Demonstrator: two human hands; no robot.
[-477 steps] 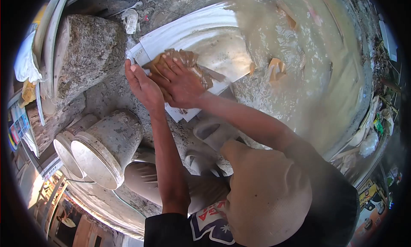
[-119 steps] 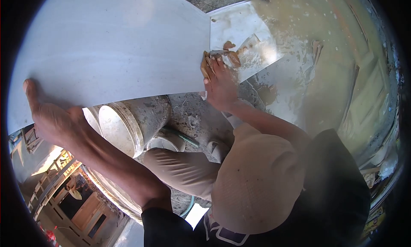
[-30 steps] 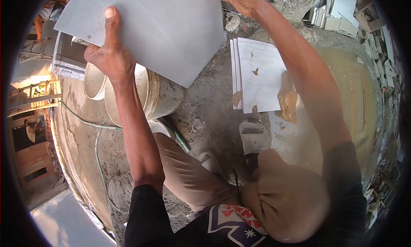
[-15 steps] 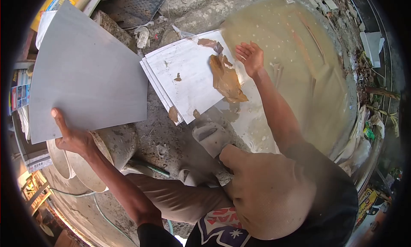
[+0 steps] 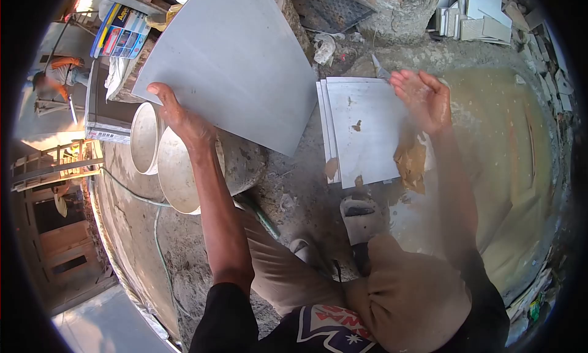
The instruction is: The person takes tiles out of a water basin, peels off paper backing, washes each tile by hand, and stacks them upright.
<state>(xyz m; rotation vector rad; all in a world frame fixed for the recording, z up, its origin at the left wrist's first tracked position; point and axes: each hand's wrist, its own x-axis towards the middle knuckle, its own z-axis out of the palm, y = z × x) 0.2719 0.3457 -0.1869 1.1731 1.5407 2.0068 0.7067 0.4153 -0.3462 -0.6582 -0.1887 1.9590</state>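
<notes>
My left hand (image 5: 187, 123) grips a large grey tile (image 5: 229, 65) by its lower left edge, thumb on the face and fingers hidden behind. The tile is tilted up over the buckets. My right hand (image 5: 424, 102) is raised with nothing in it, fingers slightly curled and the thumb apart, over the upper right corner of a stack of white tiles (image 5: 367, 129). Torn wet brown paper (image 5: 410, 162) clings to the stack's right edge, and smaller brown scraps dot the top tile. Murky water (image 5: 490, 138) lies right of the stack.
Two whitish buckets (image 5: 177, 169) stand below the grey tile, with a green hose (image 5: 156, 236) running past them. Cut tile pieces (image 5: 474, 22) lean at the back right. Rubble lines the pool's far edge. Another person (image 5: 58, 77) in orange sleeves is at the far left.
The camera view has swung left, shifting the scene rightward. The grey tile stays in my left hand. My right hand remains raised and empty near the stack's upper right corner.
</notes>
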